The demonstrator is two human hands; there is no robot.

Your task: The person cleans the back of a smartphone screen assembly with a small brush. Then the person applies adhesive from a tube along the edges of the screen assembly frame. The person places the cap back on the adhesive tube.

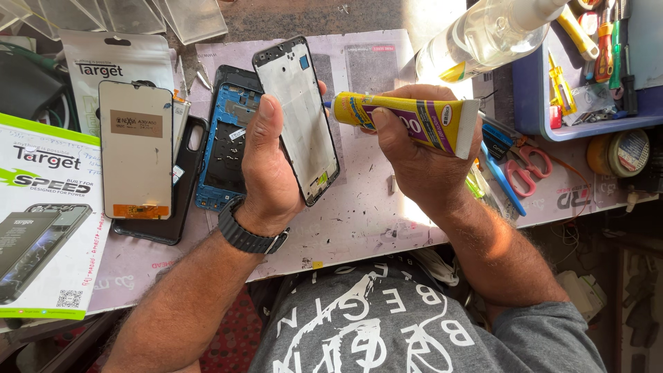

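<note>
Here, two hands bring a glue tube to a phone frame over a cluttered repair mat.

The left hand grips a black-edged, silvery phone middle frame, thumb pressed along its left edge, lifted above the pale work mat. The right hand is closed around a yellow-and-purple glue tube, its nozzle touching the frame's right edge. A blue-framed phone chassis lies just beside.

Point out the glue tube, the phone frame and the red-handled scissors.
glue tube (407, 117), head view, middle of the yellow body.
phone frame (297, 103), head view, pale inner plate.
red-handled scissors (528, 166), head view, red handle loop.
</note>
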